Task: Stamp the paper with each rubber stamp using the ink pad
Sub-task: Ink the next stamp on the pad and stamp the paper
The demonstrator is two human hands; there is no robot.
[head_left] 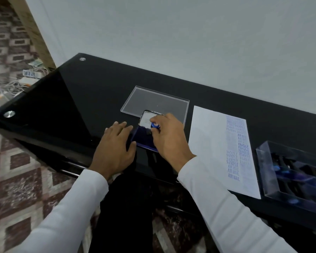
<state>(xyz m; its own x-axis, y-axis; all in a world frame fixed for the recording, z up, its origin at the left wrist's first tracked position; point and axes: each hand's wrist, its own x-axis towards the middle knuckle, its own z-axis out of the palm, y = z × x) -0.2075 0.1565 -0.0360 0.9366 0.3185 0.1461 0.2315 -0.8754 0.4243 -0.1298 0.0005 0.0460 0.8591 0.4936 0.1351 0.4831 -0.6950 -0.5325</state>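
Observation:
The blue ink pad (pixel 140 137) lies open near the front edge of the black table, its lid (pixel 146 118) raised behind it. My right hand (pixel 169 137) grips a rubber stamp with a blue knob (pixel 155 125) and holds it down on the pad. My left hand (pixel 117 143) rests flat beside the pad's left edge, thumb touching it. The white paper (pixel 213 143) lies to the right, with columns of blue prints reading SAMPLE, AIR MAIL and FRAGILE along its right side.
A clear plastic lid (pixel 153 99) lies flat behind the ink pad. A clear box (pixel 268 172) with several dark and blue stamps stands at the right of the paper. The glossy black table (pixel 80 99) ends at a grey wall. Patterned floor and cables lie left.

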